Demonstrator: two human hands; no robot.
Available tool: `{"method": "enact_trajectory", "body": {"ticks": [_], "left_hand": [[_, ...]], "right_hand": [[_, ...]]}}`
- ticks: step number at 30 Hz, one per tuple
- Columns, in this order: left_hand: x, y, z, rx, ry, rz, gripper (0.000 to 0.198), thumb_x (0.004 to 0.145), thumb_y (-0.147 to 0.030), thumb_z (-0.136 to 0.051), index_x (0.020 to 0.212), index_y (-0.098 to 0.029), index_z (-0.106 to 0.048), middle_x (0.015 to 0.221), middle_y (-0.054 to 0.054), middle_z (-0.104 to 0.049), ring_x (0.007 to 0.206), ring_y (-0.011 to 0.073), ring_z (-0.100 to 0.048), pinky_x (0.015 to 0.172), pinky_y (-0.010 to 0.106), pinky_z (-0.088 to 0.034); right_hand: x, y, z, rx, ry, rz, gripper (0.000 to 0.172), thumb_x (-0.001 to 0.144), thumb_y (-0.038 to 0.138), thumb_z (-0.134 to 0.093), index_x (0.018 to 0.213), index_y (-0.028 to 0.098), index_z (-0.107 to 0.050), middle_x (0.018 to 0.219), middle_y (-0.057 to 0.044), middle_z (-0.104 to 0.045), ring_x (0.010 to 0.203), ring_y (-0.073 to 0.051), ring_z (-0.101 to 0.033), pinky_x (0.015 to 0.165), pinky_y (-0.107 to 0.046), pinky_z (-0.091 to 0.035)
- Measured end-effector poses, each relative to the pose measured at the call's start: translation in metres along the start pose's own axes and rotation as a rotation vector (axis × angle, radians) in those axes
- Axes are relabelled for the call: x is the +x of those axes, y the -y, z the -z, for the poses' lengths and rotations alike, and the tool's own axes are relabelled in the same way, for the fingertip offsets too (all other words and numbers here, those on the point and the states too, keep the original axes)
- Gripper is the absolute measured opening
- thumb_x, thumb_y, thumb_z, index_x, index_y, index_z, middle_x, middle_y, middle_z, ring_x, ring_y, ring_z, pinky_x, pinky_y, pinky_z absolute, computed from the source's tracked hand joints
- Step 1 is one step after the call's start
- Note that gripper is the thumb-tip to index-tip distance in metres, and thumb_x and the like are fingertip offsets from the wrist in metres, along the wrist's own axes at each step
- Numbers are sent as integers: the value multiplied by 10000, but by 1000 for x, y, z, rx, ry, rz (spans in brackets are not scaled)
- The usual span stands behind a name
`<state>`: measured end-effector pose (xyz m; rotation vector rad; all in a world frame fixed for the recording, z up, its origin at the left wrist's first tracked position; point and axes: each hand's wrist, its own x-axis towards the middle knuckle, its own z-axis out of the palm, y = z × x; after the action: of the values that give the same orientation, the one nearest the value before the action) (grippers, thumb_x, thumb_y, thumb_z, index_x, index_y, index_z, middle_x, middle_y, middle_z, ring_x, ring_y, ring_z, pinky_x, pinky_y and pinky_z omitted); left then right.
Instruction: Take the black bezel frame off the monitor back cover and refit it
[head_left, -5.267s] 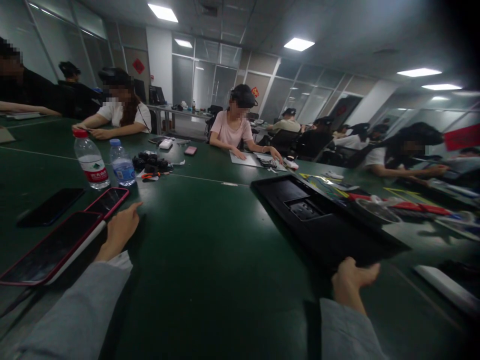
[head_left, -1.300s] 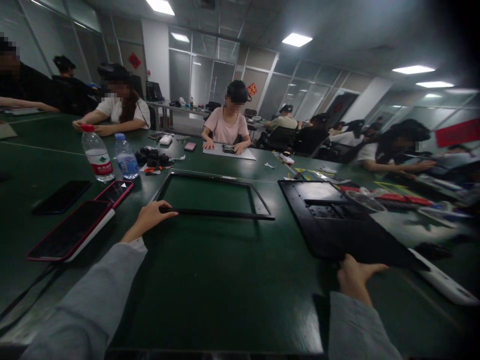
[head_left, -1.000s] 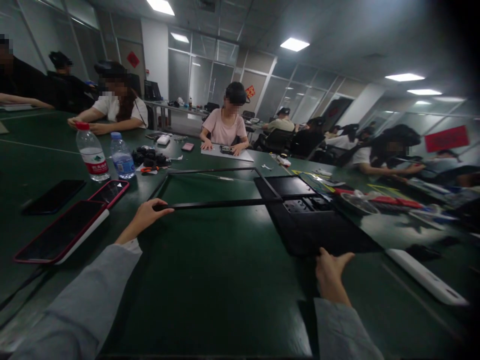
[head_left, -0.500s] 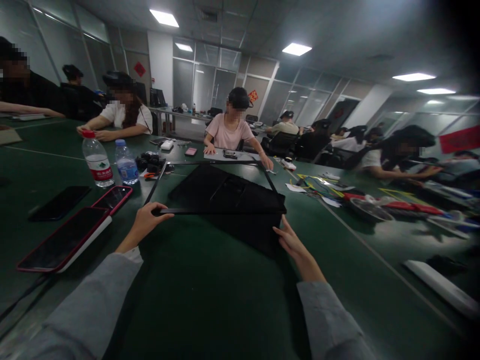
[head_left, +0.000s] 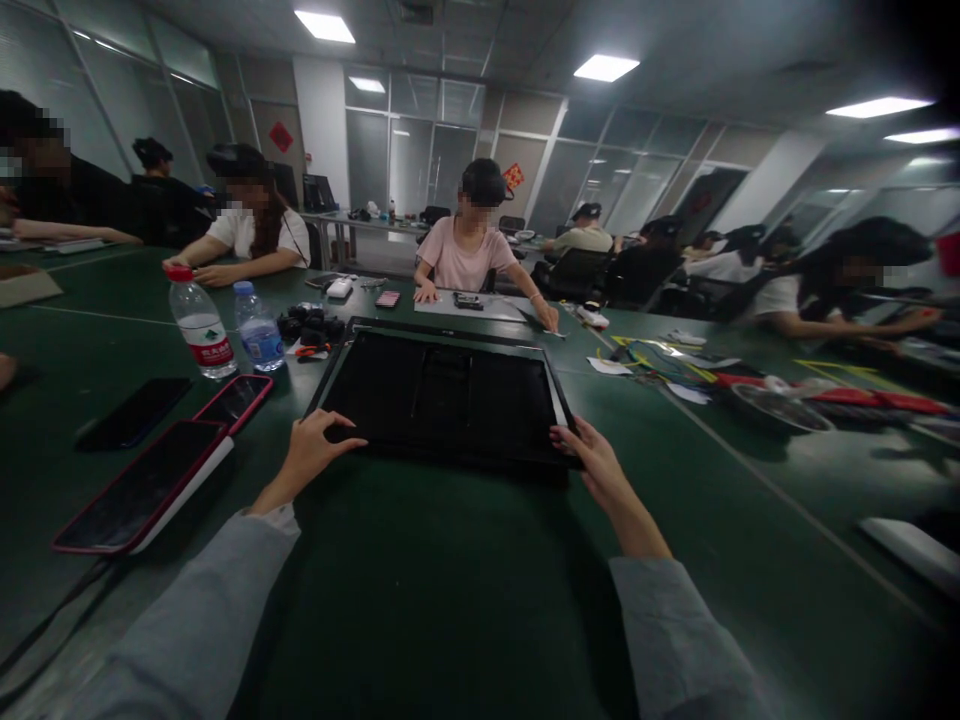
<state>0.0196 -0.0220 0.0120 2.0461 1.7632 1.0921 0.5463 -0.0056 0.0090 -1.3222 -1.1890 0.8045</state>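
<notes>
A thin black rectangular frame (head_left: 442,331), like a monitor bezel, lies over a black plastic panel (head_left: 506,390) with a recessed middle, on the green table (head_left: 420,580). My left hand (head_left: 315,445) grips the frame's near left corner between curved fingers and thumb. At the near right corner, my right hand (head_left: 592,450) is closed on the frame, its fingertips showing at the inner edge. The panel sits almost square inside the frame's outline. Whether the two touch all round cannot be made out in the dark.
Left of the frame are two water bottles (head_left: 260,330), a dark phone (head_left: 135,412) and pink-edged phones (head_left: 142,485). Black parts (head_left: 309,325) lie behind them. A co-worker (head_left: 472,245) in pink works opposite. Wires and a round metal part (head_left: 780,408) lie to the right.
The frame has come down closer to the panel. The panel, turned askew under it before, now lines up with it. My right hand's fingers have moved onto the inner edge.
</notes>
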Motion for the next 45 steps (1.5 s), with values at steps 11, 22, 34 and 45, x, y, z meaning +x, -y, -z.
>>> {"method": "enact_trajectory", "body": {"ticks": [11, 22, 34, 45], "left_hand": [[2, 9, -6, 8, 68, -63, 364, 756, -547, -849, 971, -263, -774, 1140, 87, -749, 1175, 302, -640, 1109, 516, -407], [6, 16, -5, 28, 2, -82, 263, 889, -512, -712, 1005, -290, -793, 1286, 76, -724, 1328, 320, -556, 1174, 551, -368], [17, 60, -13, -150, -158, 266, 550, 906, -414, -623, 1382, -140, -658, 1400, 155, -682, 1252, 297, -668, 1108, 454, -502], [13, 41, 1, -16, -114, 293, 627, 885, -626, -610, 1267, -146, -735, 1205, 145, -765, 964, 281, -721, 893, 397, -556]], "right_hand": [[-13, -40, -21, -458, -201, 291, 666, 909, 463, -457, 1482, 130, -519, 1476, -207, -556, 1424, -328, -480, 1238, -558, -324], [-8, -55, -15, -380, -154, 219, 618, 844, 492, -584, 1370, 171, -541, 1416, -197, -607, 1352, -331, -570, 1187, -572, -406], [8, -61, -12, -202, -76, 108, 646, 771, 562, -671, 1267, 237, -416, 1339, -186, -602, 1302, -316, -590, 1131, -564, -464], [10, -58, 2, -210, -31, 113, 635, 751, 576, -698, 1234, 252, -444, 1189, -148, -683, 1168, -322, -662, 1056, -573, -520]]}}
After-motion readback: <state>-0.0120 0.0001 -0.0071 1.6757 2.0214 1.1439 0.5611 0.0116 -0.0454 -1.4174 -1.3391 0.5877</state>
